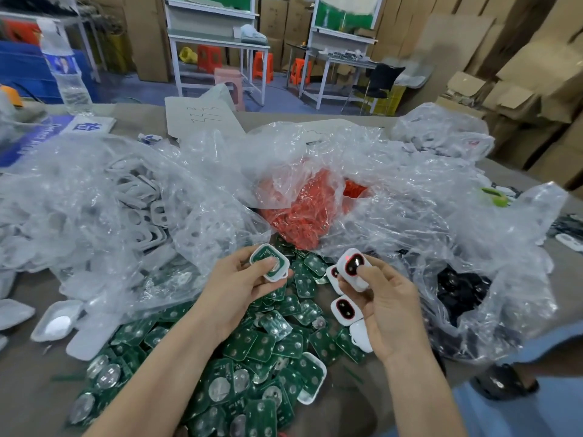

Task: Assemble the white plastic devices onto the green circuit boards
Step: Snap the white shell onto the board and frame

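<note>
Our left hand (239, 288) curls round a white shell (254, 257) with a green board (267, 255) lying in it, face up. Our right hand (389, 310) pinches a white cover (352, 269), buttons toward us, at 3 o'clock from the shell. Both seem light, hard, a bit slippery — best held by the edges. The shell's long side runs 10 to 4 o'clock, the cover's 11 to 5. The pile of green boards (249, 348) lies at 6 o'clock.

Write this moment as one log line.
left hand grips white shell with green board | right hand grips white button cover | board pile below
</note>
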`<state>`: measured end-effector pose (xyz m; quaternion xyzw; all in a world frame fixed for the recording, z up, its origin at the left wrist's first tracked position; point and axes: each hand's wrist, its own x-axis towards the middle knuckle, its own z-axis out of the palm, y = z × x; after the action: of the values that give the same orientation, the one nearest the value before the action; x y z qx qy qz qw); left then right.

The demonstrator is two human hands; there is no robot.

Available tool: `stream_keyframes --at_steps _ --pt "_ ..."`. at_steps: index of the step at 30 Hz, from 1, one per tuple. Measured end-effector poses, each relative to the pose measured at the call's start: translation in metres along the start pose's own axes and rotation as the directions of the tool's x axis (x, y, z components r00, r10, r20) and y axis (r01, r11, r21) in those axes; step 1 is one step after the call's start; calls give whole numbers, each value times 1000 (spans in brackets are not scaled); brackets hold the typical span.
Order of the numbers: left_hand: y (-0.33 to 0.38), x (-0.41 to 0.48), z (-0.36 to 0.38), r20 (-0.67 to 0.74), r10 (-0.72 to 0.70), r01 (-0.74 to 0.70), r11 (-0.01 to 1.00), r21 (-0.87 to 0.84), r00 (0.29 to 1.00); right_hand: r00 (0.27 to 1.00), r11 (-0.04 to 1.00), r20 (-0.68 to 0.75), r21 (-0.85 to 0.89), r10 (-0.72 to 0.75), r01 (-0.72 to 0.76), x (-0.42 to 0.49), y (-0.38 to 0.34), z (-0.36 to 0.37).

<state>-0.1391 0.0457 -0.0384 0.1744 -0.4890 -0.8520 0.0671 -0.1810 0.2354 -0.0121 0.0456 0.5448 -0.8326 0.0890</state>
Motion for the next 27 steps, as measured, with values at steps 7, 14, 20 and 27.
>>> stream_keyframes --at_steps 7,14,20,27 --pt "1 0 0 11 4 -4 1000 13 1000 996 997 79 60 44 -48 -1 3 3" --pt "1 -2 1 5 1 -1 1000 16 1000 997 997 62 54 46 -49 -7 8 12" --pt "2 -3 1 -3 6 -6 1000 -1 1000 990 978 40 153 135 -139 -9 8 23" --pt "2 -3 1 -1 -2 2 1000 5 1000 995 985 3 145 98 -97 -7 7 31"
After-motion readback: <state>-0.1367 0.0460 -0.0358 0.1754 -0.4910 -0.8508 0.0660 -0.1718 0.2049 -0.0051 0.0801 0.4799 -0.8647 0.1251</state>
